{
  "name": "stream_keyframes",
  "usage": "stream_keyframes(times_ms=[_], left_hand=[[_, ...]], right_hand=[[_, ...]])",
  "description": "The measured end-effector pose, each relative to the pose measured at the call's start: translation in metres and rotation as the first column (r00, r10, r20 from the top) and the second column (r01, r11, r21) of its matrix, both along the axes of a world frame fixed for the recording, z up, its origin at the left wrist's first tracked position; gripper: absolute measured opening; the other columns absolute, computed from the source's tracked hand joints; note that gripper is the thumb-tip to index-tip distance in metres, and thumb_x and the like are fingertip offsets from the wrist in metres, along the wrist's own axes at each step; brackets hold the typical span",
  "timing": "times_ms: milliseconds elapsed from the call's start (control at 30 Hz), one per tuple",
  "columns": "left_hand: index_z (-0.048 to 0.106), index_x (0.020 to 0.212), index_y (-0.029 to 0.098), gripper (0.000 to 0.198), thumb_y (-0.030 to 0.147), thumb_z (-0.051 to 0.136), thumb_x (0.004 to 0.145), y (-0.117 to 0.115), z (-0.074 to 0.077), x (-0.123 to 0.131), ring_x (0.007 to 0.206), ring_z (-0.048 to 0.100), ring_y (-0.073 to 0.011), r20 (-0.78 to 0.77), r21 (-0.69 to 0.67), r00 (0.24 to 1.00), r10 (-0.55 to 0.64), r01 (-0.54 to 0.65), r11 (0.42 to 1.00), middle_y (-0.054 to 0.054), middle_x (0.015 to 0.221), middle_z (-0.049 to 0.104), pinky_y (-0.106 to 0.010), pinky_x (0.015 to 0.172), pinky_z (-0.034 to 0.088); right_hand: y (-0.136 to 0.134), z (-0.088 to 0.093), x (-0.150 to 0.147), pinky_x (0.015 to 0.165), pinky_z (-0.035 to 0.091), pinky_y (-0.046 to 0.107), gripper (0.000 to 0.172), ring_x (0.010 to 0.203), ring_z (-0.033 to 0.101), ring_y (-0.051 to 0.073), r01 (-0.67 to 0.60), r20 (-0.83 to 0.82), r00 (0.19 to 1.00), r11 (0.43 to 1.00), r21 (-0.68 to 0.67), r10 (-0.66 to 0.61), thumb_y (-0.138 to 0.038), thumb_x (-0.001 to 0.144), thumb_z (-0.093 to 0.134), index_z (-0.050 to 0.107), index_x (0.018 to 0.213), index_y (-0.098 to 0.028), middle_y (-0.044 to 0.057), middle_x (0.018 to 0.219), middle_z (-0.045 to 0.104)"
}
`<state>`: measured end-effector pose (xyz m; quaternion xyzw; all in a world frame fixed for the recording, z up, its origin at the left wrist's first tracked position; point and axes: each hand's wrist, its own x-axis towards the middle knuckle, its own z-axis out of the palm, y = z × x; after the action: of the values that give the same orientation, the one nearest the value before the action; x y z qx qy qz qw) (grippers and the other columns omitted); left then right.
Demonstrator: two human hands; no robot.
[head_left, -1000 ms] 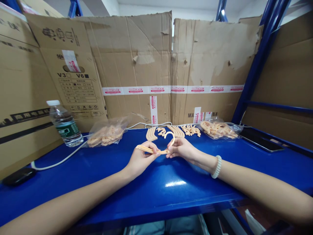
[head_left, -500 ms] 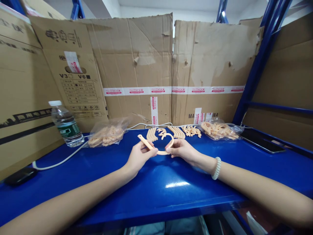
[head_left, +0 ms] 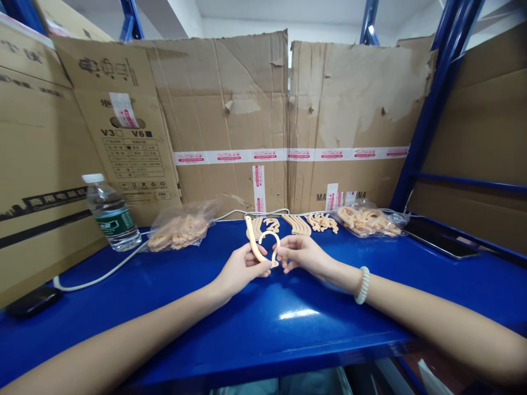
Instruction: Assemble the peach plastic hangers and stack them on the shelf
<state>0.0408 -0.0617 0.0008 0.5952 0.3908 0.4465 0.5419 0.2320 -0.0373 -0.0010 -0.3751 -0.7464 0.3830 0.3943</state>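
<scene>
Above the tabletop (head_left: 247, 329), the left hand (head_left: 242, 271) pinches a curved strip (head_left: 252, 237) low down, the right hand (head_left: 308, 257) a hook (head_left: 270, 234) by its right side.

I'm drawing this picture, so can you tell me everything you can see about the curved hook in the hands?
The hook is pale peach-orange, smooth and plastic-looking, with a rounded top and its free tip on the left. It is held roughly upright above the blue tabletop. Fingertips of the right hand touch its right side. Its lower end meets a long, curved piece in the left hand; I can't tell whether they're joined.
</scene>
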Motion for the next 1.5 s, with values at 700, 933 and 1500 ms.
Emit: stream_keyframes(times_ms=[700,933,1500], left_hand=[[0.055,0.086,0.014,0.044,0.026,0.087,0.06,-0.001,0.006,0.0,0.063,0.068,-0.0145,0.035,-0.066,0.998,0.043,-0.04,0.997,-0.005,0.074,0.073,-0.027,0.065,0.056],[0.053,0.087,0.014,0.043,0.024,0.086,0.061,-0.002,0.007,0.0,0.061,0.067,-0.0122,0.024,-0.071,0.998,0.051,-0.049,0.996,-0.005,0.074,0.073,-0.024,0.063,0.055],[0.054,0.089,0.014,0.046,0.024,0.087,0.059,0.0,0.002,0.0,0.061,0.066,-0.0132,0.041,-0.027,0.999,0.028,-0.027,0.999,-0.003,0.072,0.071,-0.025,0.062,0.054]], right_hand=[[0.067,-0.001,0.051,0.091,0.041,0.041,0.018,0.096,0.056,0.026,0.012,0.435,0.843,0.82,0.572,-0.315,-0.008,0.084,0.056,0.072,0.082,-0.016,0.011,0.089,0.069],[0.06,0.005,0.046,0.081,0.047,0.038,0.01,0.085,0.062,0.022,0.248,-0.003,0.962,0.866,0.434,-0.275,-0.019,0.082,0.058,0.068,0.081,-0.019,0.008,0.09,0.069],[-0.013,0.015,-0.003,0.067,0.052,0.026,0.035,0.067,0.065,0.012,0.072,-0.593,0.769,0.955,-0.289,-0.238,-0.028,0.06,0.083,0.065,0.088,-0.017,0.003,0.091,0.068]])
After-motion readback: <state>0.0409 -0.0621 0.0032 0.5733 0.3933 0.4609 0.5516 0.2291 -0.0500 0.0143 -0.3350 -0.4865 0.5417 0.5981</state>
